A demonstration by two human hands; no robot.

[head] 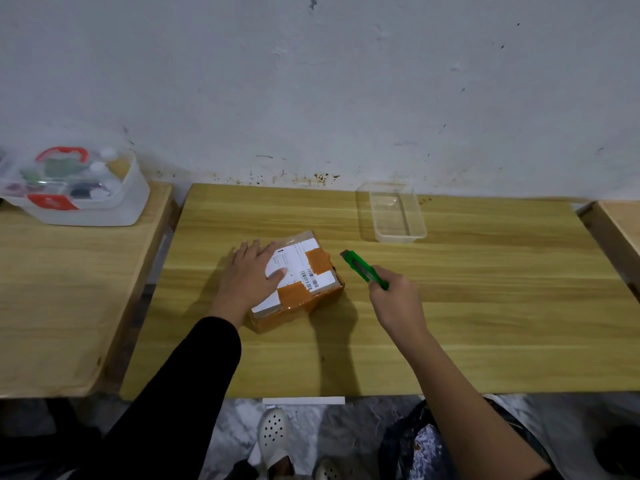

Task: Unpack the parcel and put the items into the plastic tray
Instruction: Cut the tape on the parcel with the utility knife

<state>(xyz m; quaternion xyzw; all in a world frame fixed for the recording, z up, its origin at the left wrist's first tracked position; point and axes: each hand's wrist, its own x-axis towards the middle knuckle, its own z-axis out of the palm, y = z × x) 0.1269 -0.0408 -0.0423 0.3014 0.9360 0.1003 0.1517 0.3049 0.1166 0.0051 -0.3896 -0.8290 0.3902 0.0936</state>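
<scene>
Right hand (394,299) grips green cutter (363,270), tip toward parcel (301,282)

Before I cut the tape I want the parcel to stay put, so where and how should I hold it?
Keep the left hand pressed flat on the parcel, on its top face at the left side, coming from above. The top is flat and broad, so a palm likely pins it better than a pinch. That leaves the right edge free for the green utility knife in the right hand.
</scene>
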